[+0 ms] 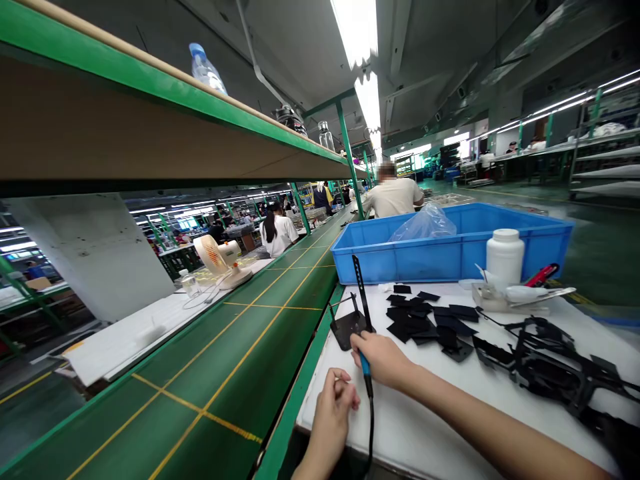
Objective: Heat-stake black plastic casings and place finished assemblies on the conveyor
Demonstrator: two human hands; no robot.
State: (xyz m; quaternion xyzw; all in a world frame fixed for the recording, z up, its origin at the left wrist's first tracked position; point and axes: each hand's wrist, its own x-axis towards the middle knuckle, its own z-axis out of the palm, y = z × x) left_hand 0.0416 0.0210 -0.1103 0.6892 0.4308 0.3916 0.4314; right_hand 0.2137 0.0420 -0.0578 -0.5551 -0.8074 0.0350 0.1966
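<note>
Long factory hall under fluorescent strip lights, rows of green-framed shelving running off into the distance. Green conveyor belt (240,347) with thin yellow lines alongside a white table (425,427), matte and slightly scuffed.

Right hand (383,357) wrapped around the blue grip of a soldering iron (365,313), fingers (363,347) curled fully closed on it; slim black shaft rising upright and slightly tilted, black cord trailing down off the table's near edge. Just behind the iron, touching the table, a small black metal stand (347,327) with a bent wire loop.

Left hand (335,403) close beside the right, at the table's near edge, fingers (345,387) pinched together near the cord; whether anything is held between them cannot be told.

Further right, flat black pieces (425,320), thin, matte, angular, scattered and overlapping. Beyond those, black plastic frames (545,360), skeletal and tangled. White round plastic bottle (505,257) upright near a shallow tray (500,303) with a red-handled tool (543,273). Behind, a blue plastic bin (400,260), rectangular, holding a crumpled clear bag (425,223).

Across the belt, a small cream desk fan (220,260). Clear water bottle (206,68) on the upper shelf. Other people seated further along the line.
</note>
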